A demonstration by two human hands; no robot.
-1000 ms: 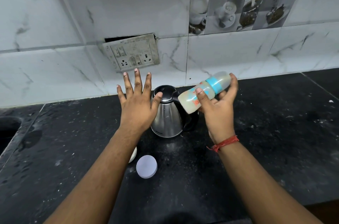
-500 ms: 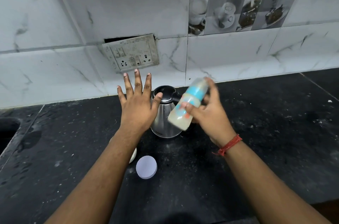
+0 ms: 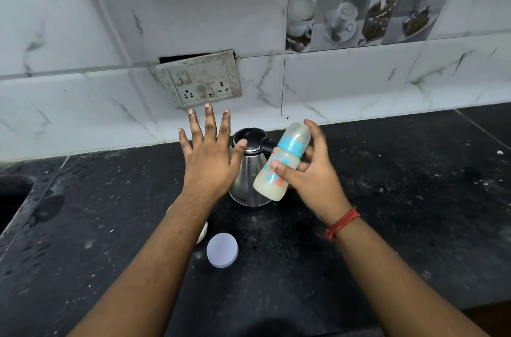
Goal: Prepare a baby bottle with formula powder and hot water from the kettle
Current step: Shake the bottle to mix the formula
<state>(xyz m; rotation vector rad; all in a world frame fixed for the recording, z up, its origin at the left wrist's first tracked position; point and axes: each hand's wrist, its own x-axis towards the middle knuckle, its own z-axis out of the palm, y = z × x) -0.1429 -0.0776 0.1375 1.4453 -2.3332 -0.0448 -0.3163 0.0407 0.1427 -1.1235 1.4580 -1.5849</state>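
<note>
right hand [image 3: 312, 182] holding a tilted baby bottle [image 3: 282, 162] over the counter [image 3: 401, 212], left hand [image 3: 210, 159] spread flat beside it.

the right hand has thumb and fingers wrapped round the bottle, which leans with its capped top up to the right and its base down to the left; it is cloudy with pale milky liquid and carries a blue collar. the bottle sits in the air in front of the steel kettle [image 3: 250, 171], which stands on the black counter near the tiled wall. the left hand is held with fingers straight and apart, gripping nothing, its thumb overlapping the kettle's black lid. a round pale lid [image 3: 222, 250] lies flat on the counter below the kettle, and a white object [image 3: 202, 231] is mostly hidden under the left forearm. a red thread [image 3: 341, 223] circles the right wrist. a switch plate [image 3: 201, 79] is on the wall above.
</note>
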